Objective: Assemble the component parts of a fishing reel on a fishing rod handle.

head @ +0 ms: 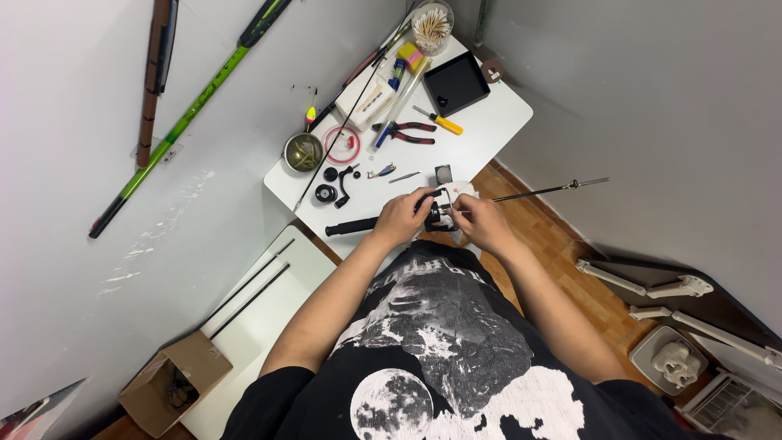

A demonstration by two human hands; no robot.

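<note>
Fishing reel (pixel 437 215) on its rod, held over the near edge of the white tabletop (pixel 489 130). The left hand (pixel 403 217) is curled around the reel body and black rod grip (pixel 352 227); the right hand (pixel 481 222) pinches a small part at the reel's side. Best kept steady with the left, working in small moves, low over the tabletop. Red-handled pliers (pixel 407 132) lie near the far edge.

Matt white table (pixel 497 122), glossy black reel (pixel 436 216)
</note>
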